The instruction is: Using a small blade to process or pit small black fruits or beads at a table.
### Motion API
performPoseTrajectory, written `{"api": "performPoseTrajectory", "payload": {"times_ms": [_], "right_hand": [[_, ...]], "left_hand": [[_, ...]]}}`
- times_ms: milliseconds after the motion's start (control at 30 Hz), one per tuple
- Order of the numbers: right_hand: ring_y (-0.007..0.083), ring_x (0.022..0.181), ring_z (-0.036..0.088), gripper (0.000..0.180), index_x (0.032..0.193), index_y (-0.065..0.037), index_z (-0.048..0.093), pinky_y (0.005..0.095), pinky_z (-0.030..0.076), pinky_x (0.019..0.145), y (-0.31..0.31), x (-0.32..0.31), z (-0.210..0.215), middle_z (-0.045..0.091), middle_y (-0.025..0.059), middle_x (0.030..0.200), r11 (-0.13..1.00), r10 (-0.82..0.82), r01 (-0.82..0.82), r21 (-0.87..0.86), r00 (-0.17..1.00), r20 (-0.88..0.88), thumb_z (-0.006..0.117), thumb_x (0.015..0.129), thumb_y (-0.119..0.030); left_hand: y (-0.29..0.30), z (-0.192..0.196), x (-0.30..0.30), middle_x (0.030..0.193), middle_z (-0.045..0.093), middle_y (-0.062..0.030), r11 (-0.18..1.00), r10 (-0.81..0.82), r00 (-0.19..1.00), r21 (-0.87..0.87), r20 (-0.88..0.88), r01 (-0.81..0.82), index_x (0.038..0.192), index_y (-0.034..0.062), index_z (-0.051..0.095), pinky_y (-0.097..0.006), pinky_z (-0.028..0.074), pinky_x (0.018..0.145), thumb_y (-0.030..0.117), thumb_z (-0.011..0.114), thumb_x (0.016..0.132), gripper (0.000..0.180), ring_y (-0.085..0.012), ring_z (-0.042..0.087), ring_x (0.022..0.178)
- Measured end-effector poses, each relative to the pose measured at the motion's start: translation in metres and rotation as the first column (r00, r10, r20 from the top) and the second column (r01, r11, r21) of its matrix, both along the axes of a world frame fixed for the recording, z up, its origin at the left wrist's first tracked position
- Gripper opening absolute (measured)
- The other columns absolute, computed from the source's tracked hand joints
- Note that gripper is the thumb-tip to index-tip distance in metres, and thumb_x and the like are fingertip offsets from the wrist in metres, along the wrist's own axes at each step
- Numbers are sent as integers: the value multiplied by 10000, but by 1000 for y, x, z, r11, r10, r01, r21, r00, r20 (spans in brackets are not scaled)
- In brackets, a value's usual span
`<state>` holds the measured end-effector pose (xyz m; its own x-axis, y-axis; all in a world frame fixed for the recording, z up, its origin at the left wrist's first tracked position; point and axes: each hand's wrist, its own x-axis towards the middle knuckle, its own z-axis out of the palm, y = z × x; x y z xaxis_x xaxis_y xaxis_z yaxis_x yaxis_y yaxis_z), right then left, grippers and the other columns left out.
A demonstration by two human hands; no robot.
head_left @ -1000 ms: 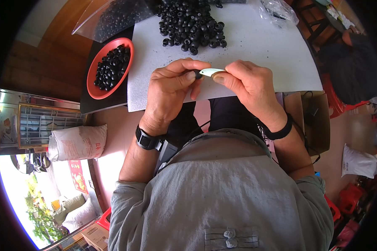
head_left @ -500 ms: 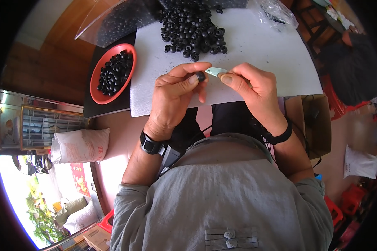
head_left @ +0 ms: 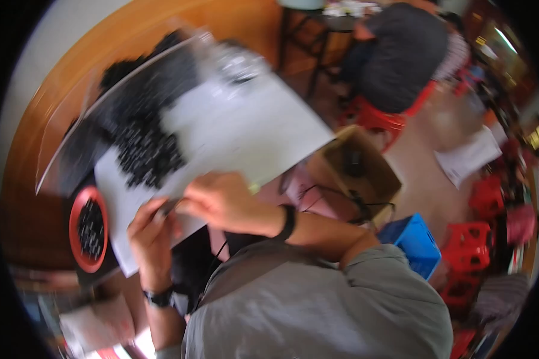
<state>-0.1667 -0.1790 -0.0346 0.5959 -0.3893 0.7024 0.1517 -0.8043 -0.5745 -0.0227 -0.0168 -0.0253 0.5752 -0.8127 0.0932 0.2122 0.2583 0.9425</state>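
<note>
The picture is blurred by motion. My left hand (head_left: 153, 230) and my right hand (head_left: 221, 200) meet at the near edge of a white sheet (head_left: 251, 131). My left fingers pinch a small black bead (head_left: 169, 207) where the two hands touch. My right hand is closed around a small pale green tool (head_left: 254, 188), of which only the end shows. A heap of black beads (head_left: 144, 149) lies on the sheet beyond my hands. A red bowl (head_left: 73, 209) with more black beads sits left of my left hand.
A clear plastic bag (head_left: 239, 63) lies at the sheet's far end. An open cardboard box (head_left: 356, 167) stands right of the table, with a blue crate (head_left: 416, 239) and red stools (head_left: 467, 251) beyond. Another person (head_left: 401, 54) sits at the back.
The view has swung and tilted sharply, so the table now slants to the upper left and the room on the right shows. My hands stay together on the bead and tool.
</note>
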Motion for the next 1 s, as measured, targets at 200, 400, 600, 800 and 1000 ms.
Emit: {"api": "performPoseTrajectory", "payload": {"times_ms": [200, 400, 600, 800, 1000], "right_hand": [[314, 693, 652, 294, 797, -99, 591, 459, 491, 612, 3, -5, -3, 617, 81, 738, 994, -27, 28, -102, 1000, 15, 760, 919, -306], [313, 703, 649, 298, 799, -95, 593, 455, 486, 615, -1, 2, -6, 612, 81, 743, 993, -108, 109, -42, 993, 38, 761, 922, -308], [332, 700, 637, 300, 794, -82, 616, 463, 489, 623, 9, 2, 0, 600, 100, 732, 997, -70, 70, 28, 997, 9, 768, 925, -305], [334, 678, 636, 213, 814, -81, 632, 467, 489, 608, -7, -18, 8, 630, 104, 739, 997, -69, 70, -41, 997, 16, 776, 898, -214], [276, 694, 639, 166, 863, -79, 656, 417, 489, 594, -12, -11, 2, 643, 57, 760, 999, 6, -3, -54, 999, 46, 785, 909, -172]], "left_hand": [[-14, 2, -2, 1042, 698, -121, 995, -89, 995, -48, -52, 87, 1235, -53, 706, -299, 519, 626, 31, 632, 991, 268, -191, 639, 812], [-7, 4, 0, 992, 699, -108, 994, -97, 995, -51, -12, 96, 1213, -53, 720, -282, 503, 577, 18, 631, 988, 253, -174, 624, 786], [53, 46, 41, 1060, 711, -82, 875, 403, 759, 28, 512, -483, 1221, -49, 744, -237, 463, 634, 23, 593, 917, 347, -95, 583, 771], [89, 76, 109, 1150, 716, -7, 669, 318, 349, 51, 882, -741, 1232, 46, 763, -266, 531, 781, 55, 670, 927, 319, -147, 648, 1020], [33, 58, 47, 1290, 684, -138, 840, 92, 375, 130, 923, -527, 1271, 74, 734, -423, 497, 993, 91, 822, 831, 449, -325, 572, 1205]]}}
